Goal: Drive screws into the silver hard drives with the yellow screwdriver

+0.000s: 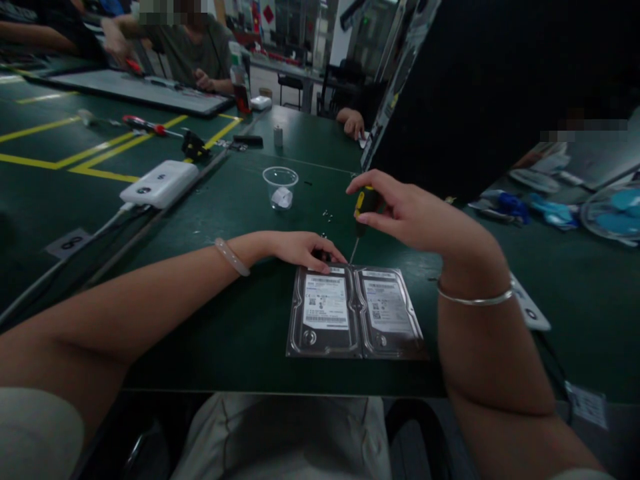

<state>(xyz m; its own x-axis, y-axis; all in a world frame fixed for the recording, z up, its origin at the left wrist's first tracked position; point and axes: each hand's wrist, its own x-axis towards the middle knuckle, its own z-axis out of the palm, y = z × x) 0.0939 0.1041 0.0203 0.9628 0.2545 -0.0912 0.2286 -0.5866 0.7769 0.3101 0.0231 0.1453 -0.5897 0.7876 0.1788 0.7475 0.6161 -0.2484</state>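
Note:
Two hard drives lie flat side by side, labels up: the left hard drive and the right hard drive. My left hand grips the far edge of the left one, thumb on its label and forefinger along the edge. In my right hand is a screwdriver with a black and yellow handle, held upright from above. Its thin shaft slants down to the far edge where the drives meet; what the tip touches is too small to make out. Several tiny screws lie beyond the drives.
A clear plastic cup with crumpled white material stands beyond my left hand. A white power strip and a red-handled screwdriver lie left. A large black panel leans at the right. Across the table sits another person.

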